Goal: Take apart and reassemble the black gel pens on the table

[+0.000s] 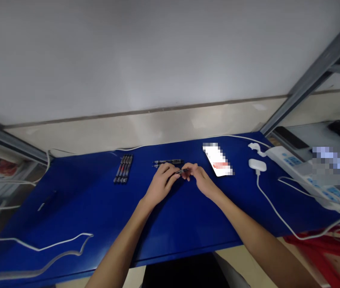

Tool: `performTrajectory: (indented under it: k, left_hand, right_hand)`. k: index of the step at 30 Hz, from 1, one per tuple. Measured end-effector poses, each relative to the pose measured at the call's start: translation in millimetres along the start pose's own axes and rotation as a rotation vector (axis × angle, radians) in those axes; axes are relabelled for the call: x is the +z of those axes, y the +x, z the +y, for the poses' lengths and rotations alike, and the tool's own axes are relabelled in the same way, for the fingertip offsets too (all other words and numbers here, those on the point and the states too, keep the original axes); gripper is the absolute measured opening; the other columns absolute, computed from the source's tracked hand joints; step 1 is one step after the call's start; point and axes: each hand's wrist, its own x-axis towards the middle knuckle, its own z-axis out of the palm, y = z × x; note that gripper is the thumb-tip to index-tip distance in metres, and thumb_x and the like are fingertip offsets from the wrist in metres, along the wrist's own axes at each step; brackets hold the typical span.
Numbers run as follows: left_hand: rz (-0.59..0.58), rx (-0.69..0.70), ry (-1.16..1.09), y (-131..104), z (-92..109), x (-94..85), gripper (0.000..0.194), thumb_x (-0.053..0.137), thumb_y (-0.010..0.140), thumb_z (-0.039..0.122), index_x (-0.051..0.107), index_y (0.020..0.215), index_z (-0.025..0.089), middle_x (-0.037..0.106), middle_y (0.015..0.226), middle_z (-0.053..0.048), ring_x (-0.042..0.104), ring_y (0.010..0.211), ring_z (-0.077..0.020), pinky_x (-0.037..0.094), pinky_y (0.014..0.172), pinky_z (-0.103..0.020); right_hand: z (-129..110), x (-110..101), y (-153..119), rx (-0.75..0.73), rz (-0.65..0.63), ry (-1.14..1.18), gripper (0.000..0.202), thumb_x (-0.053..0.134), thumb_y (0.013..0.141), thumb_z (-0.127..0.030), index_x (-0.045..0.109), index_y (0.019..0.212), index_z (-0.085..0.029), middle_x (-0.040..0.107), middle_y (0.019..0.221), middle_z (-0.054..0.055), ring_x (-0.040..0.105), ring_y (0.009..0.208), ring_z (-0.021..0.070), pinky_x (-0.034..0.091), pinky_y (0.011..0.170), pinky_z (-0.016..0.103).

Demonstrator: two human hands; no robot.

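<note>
Over the middle of the blue desk, my left hand and my right hand meet with fingertips pinched on a short dark pen. Most of it is covered by the fingers, so I cannot tell whether it is whole or only a part. Just behind my left hand lie a few dark pens with clear sections, pointing left and right and partly hidden. Further left, several pens rest side by side in a neat row, with their tips or caps toward the wall or toward me; which end is which is unclear.
A phone with a lit screen lies right of my hands. Beyond it are a white earbud case on a cable and a long white power strip. A white cable loops across the desk's left front. The wall borders the back edge.
</note>
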Motion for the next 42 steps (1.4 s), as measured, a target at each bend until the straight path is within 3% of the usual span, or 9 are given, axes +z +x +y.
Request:
performTrajectory:
  k: [4, 6, 10, 18, 22, 26, 30, 35, 42]
  left_hand:
    - [0.191, -0.205, -0.316, 1.9, -0.5, 2.5, 0.022, 0.061, 0.091, 0.038, 0.069, 0.1, 0.019, 0.061, 0.085, -0.003, 0.057, 0.078, -0.0146, 0.045, 0.076, -0.029]
    - [0.246, -0.331, -0.517, 3.2, -1.9, 5.6, 0.023, 0.065, 0.087, 0.039, 0.067, 0.095, 0.018, 0.062, 0.078, -0.001, 0.056, 0.067, -0.0118, 0.046, 0.067, -0.026]
    - [0.324, -0.454, -0.76, 5.3, -3.7, 9.5, 0.024, 0.074, 0.08, 0.037, 0.067, 0.089, 0.016, 0.067, 0.073, -0.001, 0.059, 0.065, -0.0112, 0.047, 0.064, -0.024]
    - [0.088, -0.58, -0.873, 4.8, 1.3, 14.2, 0.033, 0.077, 0.077, 0.035, 0.073, 0.099, 0.012, 0.074, 0.078, -0.007, 0.063, 0.063, -0.0125, 0.05, 0.067, -0.027]
    - [-0.108, -0.584, -0.862, 3.9, 6.4, 22.4, 0.034, 0.069, 0.083, 0.044, 0.072, 0.088, 0.01, 0.074, 0.079, -0.01, 0.064, 0.064, -0.014, 0.05, 0.066, -0.027]
    - [-0.156, -0.555, -0.839, 3.6, 8.5, 25.9, 0.038, 0.064, 0.087, 0.046, 0.073, 0.083, 0.01, 0.074, 0.08, -0.011, 0.064, 0.065, -0.0135, 0.048, 0.067, -0.026]
    - [-0.212, -0.533, -0.883, 3.5, 8.9, 26.4, 0.044, 0.061, 0.088, 0.05, 0.074, 0.09, 0.009, 0.074, 0.084, -0.013, 0.067, 0.071, -0.0164, 0.049, 0.071, -0.029]
    - [-0.214, -0.557, -1.061, 3.9, 7.2, 25.7, 0.058, 0.049, 0.093, 0.056, 0.072, 0.107, 0.005, 0.072, 0.101, -0.021, 0.069, 0.081, -0.0214, 0.05, 0.077, -0.034]
    - [-0.238, -0.574, -1.196, 3.5, 1.1, 24.7, 0.072, 0.038, 0.092, 0.066, 0.07, 0.113, 0.005, 0.072, 0.105, -0.022, 0.069, 0.087, -0.0258, 0.049, 0.083, -0.039]
  right_hand:
    - [1.3, 4.4, 1.6, 0.033, -0.056, 0.059, 0.038, 0.054, 0.094, -0.05, 0.056, 0.124, -0.027, 0.065, 0.11, 0.007, 0.062, 0.097, 0.0194, 0.048, 0.079, 0.033]
    - [-1.6, 5.1, 1.7, 0.053, -0.133, 0.094, 0.045, 0.062, 0.091, -0.043, 0.051, 0.132, -0.028, 0.068, 0.104, 0.006, 0.064, 0.094, 0.019, 0.049, 0.08, 0.034]
    - [-9.3, -1.6, 2.8, 0.072, 0.006, 0.142, 0.024, 0.061, 0.091, -0.04, 0.067, 0.105, -0.022, 0.067, 0.076, 0.002, 0.062, 0.07, 0.0155, 0.049, 0.07, 0.033]
    - [-5.9, -11.7, 10.1, 0.096, 0.375, 0.449, 0.027, 0.067, 0.085, -0.047, 0.065, 0.078, -0.021, 0.058, 0.073, 0.001, 0.051, 0.062, 0.0138, 0.044, 0.063, 0.031]
    - [-9.0, -6.4, 11.4, 0.181, 0.296, 0.63, 0.048, 0.05, 0.089, -0.064, 0.046, 0.067, -0.022, 0.055, 0.081, 0.005, 0.054, 0.078, 0.0197, 0.048, 0.072, 0.036]
    - [-16.6, -4.1, 8.7, 0.215, 0.248, 0.749, 0.056, 0.031, 0.089, -0.073, 0.031, 0.063, -0.024, 0.03, 0.059, -0.002, 0.038, 0.057, 0.0175, 0.044, 0.063, 0.037]
    - [-19.8, -5.6, 6.0, 0.156, 0.27, 0.771, 0.053, 0.027, 0.091, -0.07, 0.027, 0.063, -0.024, 0.019, 0.061, -0.004, 0.023, 0.053, 0.0163, 0.035, 0.054, 0.034]
    - [-17.8, -8.7, 5.6, 0.125, 0.291, 0.787, 0.042, 0.035, 0.092, -0.052, 0.025, 0.063, -0.023, 0.018, 0.061, -0.004, 0.022, 0.053, 0.0157, 0.033, 0.052, 0.033]
    - [-15.5, -8.4, 5.8, 0.101, 0.294, 0.726, 0.039, 0.037, 0.09, -0.049, 0.026, 0.064, -0.023, 0.018, 0.062, -0.004, 0.023, 0.053, 0.0158, 0.034, 0.051, 0.033]
